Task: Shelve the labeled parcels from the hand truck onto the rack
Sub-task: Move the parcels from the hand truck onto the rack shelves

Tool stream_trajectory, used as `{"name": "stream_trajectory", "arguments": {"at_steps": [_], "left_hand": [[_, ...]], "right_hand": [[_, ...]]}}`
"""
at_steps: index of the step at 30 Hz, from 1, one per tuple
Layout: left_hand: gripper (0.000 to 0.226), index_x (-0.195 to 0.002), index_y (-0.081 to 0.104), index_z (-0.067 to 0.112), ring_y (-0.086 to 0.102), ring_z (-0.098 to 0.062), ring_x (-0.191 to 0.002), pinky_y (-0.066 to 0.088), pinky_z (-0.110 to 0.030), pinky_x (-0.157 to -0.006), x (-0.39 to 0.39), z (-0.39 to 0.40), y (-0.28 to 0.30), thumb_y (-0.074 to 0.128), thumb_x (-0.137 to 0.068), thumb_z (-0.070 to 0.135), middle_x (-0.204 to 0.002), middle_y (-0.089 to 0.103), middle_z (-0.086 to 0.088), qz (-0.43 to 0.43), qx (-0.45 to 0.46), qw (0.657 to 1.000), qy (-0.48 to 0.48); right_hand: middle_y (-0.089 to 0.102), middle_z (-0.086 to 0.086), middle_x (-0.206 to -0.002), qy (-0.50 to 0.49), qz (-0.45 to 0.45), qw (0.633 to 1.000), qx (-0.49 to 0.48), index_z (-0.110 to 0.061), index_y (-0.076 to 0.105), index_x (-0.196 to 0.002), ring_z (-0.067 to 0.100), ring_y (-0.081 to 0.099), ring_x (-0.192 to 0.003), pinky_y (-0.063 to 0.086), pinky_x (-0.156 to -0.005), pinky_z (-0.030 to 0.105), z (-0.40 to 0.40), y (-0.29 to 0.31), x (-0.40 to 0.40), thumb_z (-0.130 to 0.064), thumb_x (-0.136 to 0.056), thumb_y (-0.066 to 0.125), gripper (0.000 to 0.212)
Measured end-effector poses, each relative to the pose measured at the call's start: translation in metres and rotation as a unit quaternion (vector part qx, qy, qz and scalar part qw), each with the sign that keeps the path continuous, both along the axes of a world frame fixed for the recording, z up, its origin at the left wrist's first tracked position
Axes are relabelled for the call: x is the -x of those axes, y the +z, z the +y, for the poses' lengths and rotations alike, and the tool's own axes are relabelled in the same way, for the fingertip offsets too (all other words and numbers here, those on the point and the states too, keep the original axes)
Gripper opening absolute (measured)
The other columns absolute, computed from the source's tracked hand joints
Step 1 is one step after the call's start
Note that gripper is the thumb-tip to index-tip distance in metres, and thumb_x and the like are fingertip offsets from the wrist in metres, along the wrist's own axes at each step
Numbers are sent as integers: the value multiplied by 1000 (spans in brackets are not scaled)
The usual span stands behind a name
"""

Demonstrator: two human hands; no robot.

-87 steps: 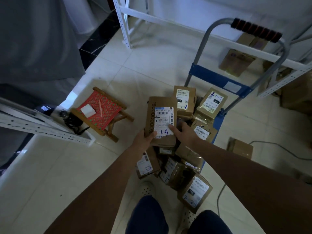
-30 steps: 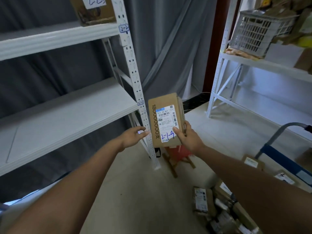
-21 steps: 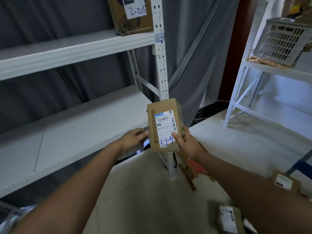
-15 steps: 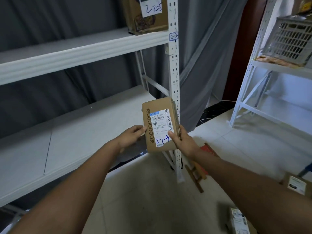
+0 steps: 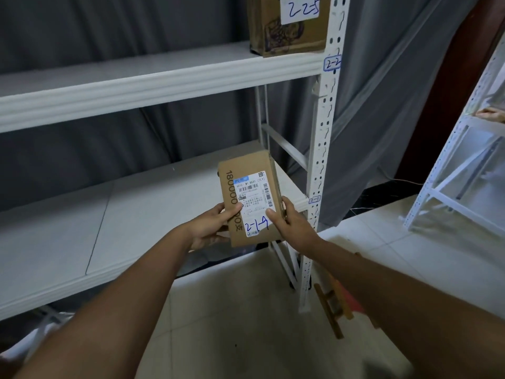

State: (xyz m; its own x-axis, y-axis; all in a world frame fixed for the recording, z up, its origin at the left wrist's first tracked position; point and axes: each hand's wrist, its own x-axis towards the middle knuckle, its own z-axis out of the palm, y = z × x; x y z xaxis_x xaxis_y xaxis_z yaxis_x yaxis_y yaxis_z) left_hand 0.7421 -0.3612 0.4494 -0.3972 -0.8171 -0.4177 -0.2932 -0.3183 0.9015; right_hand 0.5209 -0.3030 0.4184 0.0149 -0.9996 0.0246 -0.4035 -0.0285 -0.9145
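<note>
Both hands [image 5: 211,224] grip the parcel [image 5: 250,198].

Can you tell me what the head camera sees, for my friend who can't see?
Both hands, left hand and right hand, hold a labeled cardboard parcel before a white rack. Another box sits on the upper shelf.

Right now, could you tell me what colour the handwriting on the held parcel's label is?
Blue, on the parcel's white label, head view.
</note>
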Motion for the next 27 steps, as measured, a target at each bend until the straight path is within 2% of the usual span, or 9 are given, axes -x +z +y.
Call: {"name": "stream_trajectory", "arguments": {"at_steps": [3, 6, 8, 12, 14, 16, 21, 23, 27], "left_hand": [[55, -136, 45, 31, 67, -18, -109, 55, -42, -90, 13, -9, 7, 64, -87, 47, -119, 70, 2, 42, 4, 999, -2], [44, -131, 52, 29, 68, -18, -108, 54, -43, -91, 30, -20, 11, 62, -90, 40, -118, 71, 1, 71, 26, 997, 25], [44, -133, 52, 27, 67, -18, -109, 54, -44, -92, 42, -27, 9, 62, -92, 39, -119, 70, 1, 82, 44, 995, 44], [43, -134, 50, 29, 69, -13, -105, 56, -34, -79, 72, -39, 2, 61, -93, 38, -118, 70, 6, 86, 86, 989, 89], [44, -134, 48, 30, 70, -12, -101, 56, -29, -72, 87, -44, -2, 62, -93, 38, -118, 70, 7, 89, 111, 983, 117], [43, -132, 47, 30, 70, -13, -100, 57, -26, -68, 101, -51, -9, 63, -93, 36, -118, 70, 6, 100, 124, 977, 142], [52, -134, 42, 30, 67, -15, -107, 57, -36, -86, 130, -70, -29, 68, -89, 35, -120, 68, 8, 106, 155, 954, 232], [57, -136, 38, 28, 66, -11, -106, 55, -33, -89, 135, -74, -35, 70, -88, 33, -119, 67, 10, 91, 179, 942, 267], [52, -128, 36, 35, 64, -4, -101, 51, -29, -88, 141, -78, -45, 70, -88, 29, -113, 67, 15, 43, 220, 934, 278]], "right_hand": [[65, -5, -126, 33, 12, 999, 8, -25, 34, -144, -3, 65, -99, 53, -82, 13, -20, 5, 10, -50, -95, 54, 59], [63, -8, -125, 57, 28, 998, 25, -26, 33, -143, -9, 63, -92, 51, -75, 6, -40, 15, 25, -42, -96, 56, 54], [62, -10, -126, 72, 48, 996, 28, -28, 33, -143, -6, 63, -97, 53, -81, 10, -55, 18, 36, -44, -95, 57, 56], [48, -4, -140, 57, 96, 993, 31, -36, 22, -152, 11, 54, -122, 51, -101, 42, -82, 18, 60, -71, -84, 55, 83], [37, 3, -146, 40, 124, 991, 21, -32, 16, -154, 19, 46, -128, 45, -105, 45, -93, 13, 70, -64, -86, 57, 86], [39, 4, -144, 30, 131, 991, 28, -32, 19, -152, 21, 48, -127, 47, -102, 48, -107, 3, 79, -71, -77, 61, 95], [53, 1, -134, 31, 113, 993, 9, -28, 35, -142, 20, 56, -120, 53, -94, 48, -160, -60, 112, -93, -56, 58, 110], [50, 0, -136, 18, 129, 991, 2, -25, 37, -142, 19, 52, -123, 49, -99, 47, -141, -43, 116, -89, -61, 59, 106], [38, 12, -143, 24, 207, 978, -18, -10, 35, -145, 28, 42, -130, 40, -107, 46, -114, -29, 128, -52, -87, 64, 77]]}}
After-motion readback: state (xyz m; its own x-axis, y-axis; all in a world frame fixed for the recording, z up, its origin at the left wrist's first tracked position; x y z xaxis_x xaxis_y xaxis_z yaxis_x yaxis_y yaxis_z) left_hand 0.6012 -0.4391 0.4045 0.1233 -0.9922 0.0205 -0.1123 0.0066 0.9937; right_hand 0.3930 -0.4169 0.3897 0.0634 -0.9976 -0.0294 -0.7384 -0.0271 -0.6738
